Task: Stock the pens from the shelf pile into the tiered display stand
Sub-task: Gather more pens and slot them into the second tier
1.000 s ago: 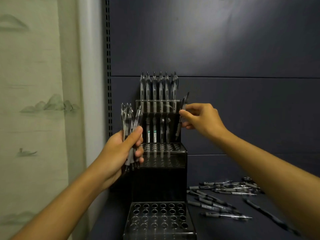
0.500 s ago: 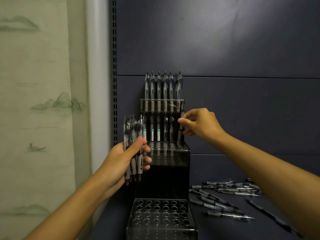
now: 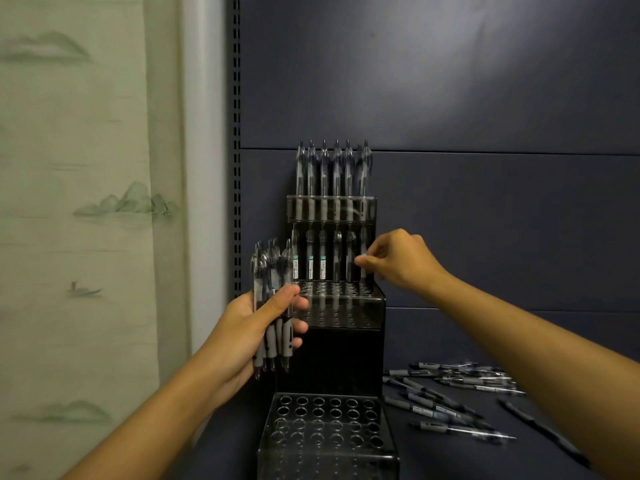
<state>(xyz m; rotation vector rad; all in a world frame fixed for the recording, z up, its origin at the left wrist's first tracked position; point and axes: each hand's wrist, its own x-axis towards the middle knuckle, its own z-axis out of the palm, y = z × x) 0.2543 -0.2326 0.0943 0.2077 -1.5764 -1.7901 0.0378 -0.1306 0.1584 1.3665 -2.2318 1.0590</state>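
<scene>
**Pens being set into a tiered stand**

The left hand (image 3: 258,327) grips a bundle of pens (image 3: 272,306), upright, fingers curled round the grey grips, just left of the display stand (image 3: 343,317). The right hand (image 3: 401,261) reaches to the right end of the stand's middle tier, thumb and forefinger pinched on a pen (image 3: 363,268) standing in the rightmost hole. A row of pens (image 3: 332,171) fills the top tier; several more stand along the middle tier. The lowest tier (image 3: 325,427), nearest the camera, shows open holes. The pile of loose pens (image 3: 450,396) lies on the dark shelf (image 3: 485,455), right of the stand.
</scene>
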